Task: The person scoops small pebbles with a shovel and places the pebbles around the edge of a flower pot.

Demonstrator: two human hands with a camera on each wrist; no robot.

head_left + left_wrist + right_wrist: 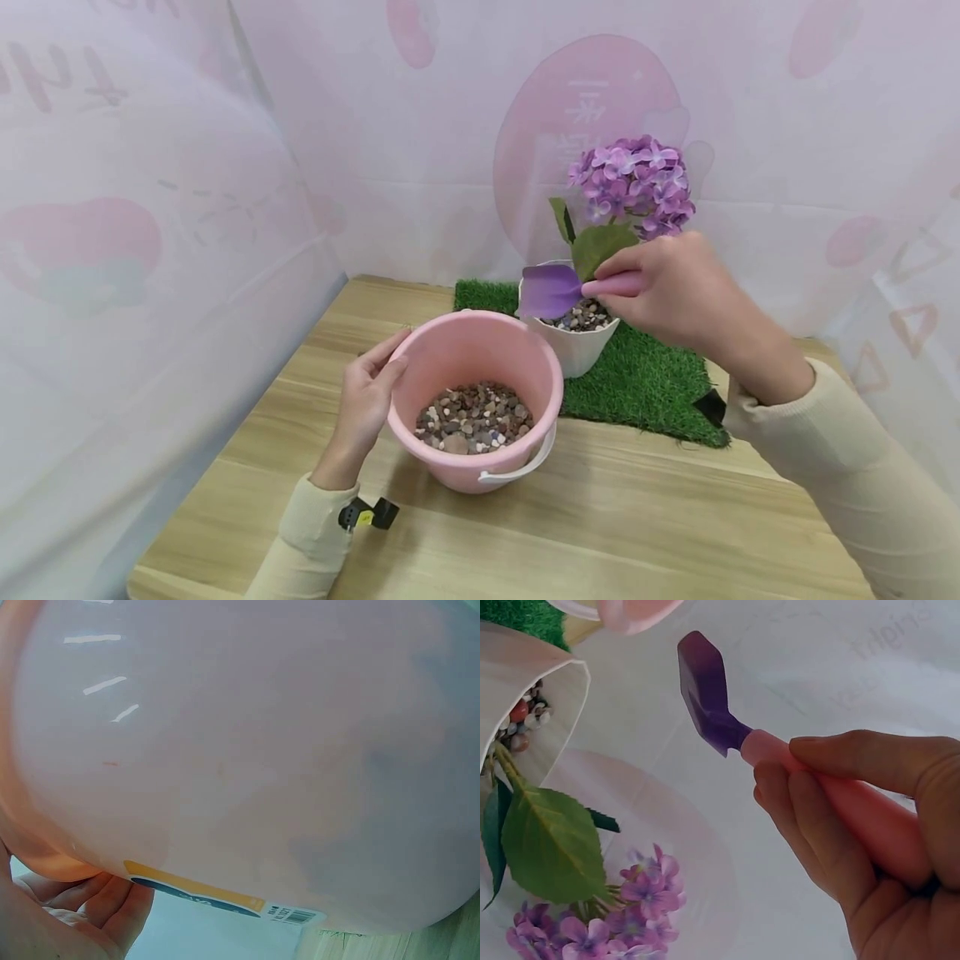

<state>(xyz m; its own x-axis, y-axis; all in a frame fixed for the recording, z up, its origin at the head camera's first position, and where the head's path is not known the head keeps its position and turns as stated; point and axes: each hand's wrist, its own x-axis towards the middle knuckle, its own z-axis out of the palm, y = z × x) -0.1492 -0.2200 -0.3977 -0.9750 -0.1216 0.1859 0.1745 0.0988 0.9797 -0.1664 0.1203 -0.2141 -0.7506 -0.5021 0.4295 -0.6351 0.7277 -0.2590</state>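
Observation:
My right hand [671, 287] grips the pink handle of a small shovel [551, 291] with a purple blade. In the head view the blade overlaps the white flowerpot [577, 354]; the right wrist view shows no pebbles on the side of the blade [705, 690] facing that camera. Pebbles and a stem of purple hydrangea [637, 183] with green leaves are in the pot. With thumb and fingers, my left hand [365, 400] holds the rim of a pink bucket [551, 392] at its left side. Small mixed pebbles [476, 419] cover the bucket's bottom.
The pot stands on a green turf mat [648, 396] at the back of the wooden table [637, 517]. A white bucket handle [521, 472] hangs down at the bucket's front right. Pale printed cloth [375, 125] encloses the table behind and on both sides.

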